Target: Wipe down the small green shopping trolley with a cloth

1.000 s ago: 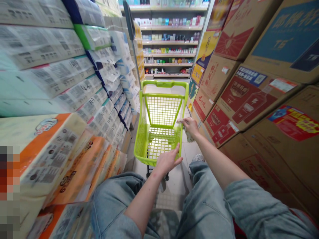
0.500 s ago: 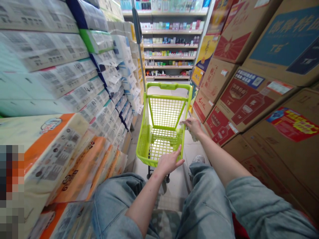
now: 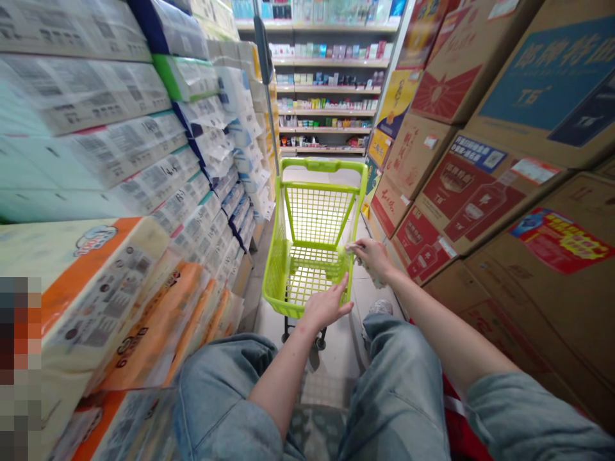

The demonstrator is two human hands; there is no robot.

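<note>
A bright green shopping cart basket [image 3: 281,301] stands in front of my knees, its grid walls and floor visible. My left hand [image 3: 324,308] lies over the basket's near right corner, fingers stretched out and thumb apart. At the right side rim, my right hand [image 3: 373,257] is closed on a crumpled pale cloth [image 3: 377,279]. One end of the cloth sticks out from the fingertips against the rim, and the rest hangs below the hand. Whether it is cloth or paper is hard to tell.
Packs of tissue paper [image 3: 129,288] are stacked along the left. Cardboard cartons [image 3: 480,192] rise on the right. Shelves of small goods [image 3: 327,86] stand at the back. A grey pole [image 3: 269,109] rises from the cart's far left corner. Tiled floor [image 3: 336,371] lies beneath.
My right hand has slid along the right rim toward me with the cloth. My left hand has stayed nearly in place at the near corner.
</note>
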